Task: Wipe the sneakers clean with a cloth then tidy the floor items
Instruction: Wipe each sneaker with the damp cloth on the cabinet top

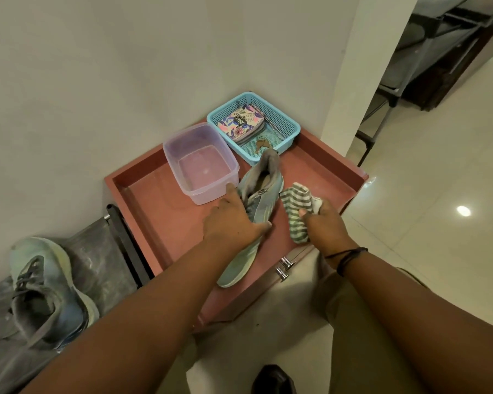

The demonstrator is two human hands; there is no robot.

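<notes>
A pale green mesh sneaker [256, 211] lies on the red-brown rimmed cabinet top [160, 211] in a white-walled corner, the left hand [234, 220] curled over its middle; the right hand [322, 223] pinches a green-and-white striped cloth [296, 209] just beside it; a clear plastic tub [199, 163] and turquoise perforated basket [288, 123] stand behind; a second grey-green sneaker [46, 291] rests left on dark plastic sheeting [97, 257]; glossy cream floor tiles [439, 194] lie right.

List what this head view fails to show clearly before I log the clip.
- Grey-green mesh sneaker: its middle is covered by the left hand.
- Striped green-and-white cloth: part is bunched inside the right hand.
- Clear plastic tub: whether it holds water cannot be told.
- Blue perforated plastic basket: keys too small to count.
- Black object: cut off by the bottom edge.
</notes>
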